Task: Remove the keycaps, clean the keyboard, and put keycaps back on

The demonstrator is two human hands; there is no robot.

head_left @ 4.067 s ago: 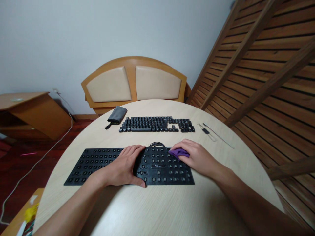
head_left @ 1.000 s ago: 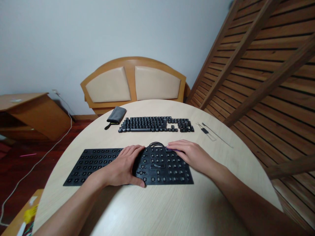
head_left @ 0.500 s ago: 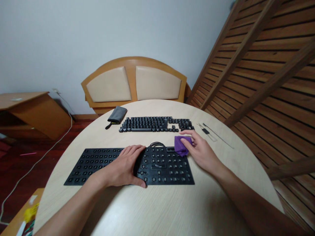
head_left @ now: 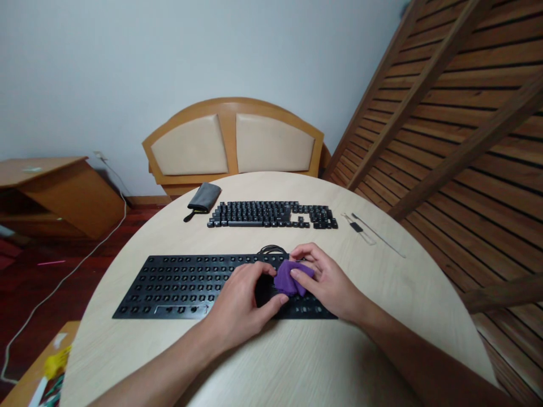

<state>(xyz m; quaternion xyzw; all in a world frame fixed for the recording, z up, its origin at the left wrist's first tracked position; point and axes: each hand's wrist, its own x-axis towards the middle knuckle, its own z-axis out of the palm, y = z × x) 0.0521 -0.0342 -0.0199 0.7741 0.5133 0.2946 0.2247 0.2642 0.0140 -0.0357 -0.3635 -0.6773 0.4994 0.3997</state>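
A black keyboard base (head_left: 178,277), stripped of its keycaps, lies flat across the near part of the table. My right hand (head_left: 333,282) pinches a folded purple cloth (head_left: 292,277) over the right half of the base. Close to the cloth's left edge, my left hand (head_left: 241,297) rests over the middle of the base, thumb and fingers apart. Whether its fingertips touch the cloth I cannot tell. Both hands hide part of the base's right side. Behind it, the loose black keycaps (head_left: 250,213) are laid out in keyboard order.
A grey pouch (head_left: 204,198) lies at the back left of the round table (head_left: 352,362). To the right are a wire keycap puller (head_left: 356,227) and a thin metal rod (head_left: 379,236). A coiled black cable (head_left: 271,249) sits behind the base. A slatted wooden panel (head_left: 466,158) leans at right.
My right hand has carried the purple cloth left and nearer, from the base's top right corner. My left hand has slid right towards the cloth, uncovering the base's left half.
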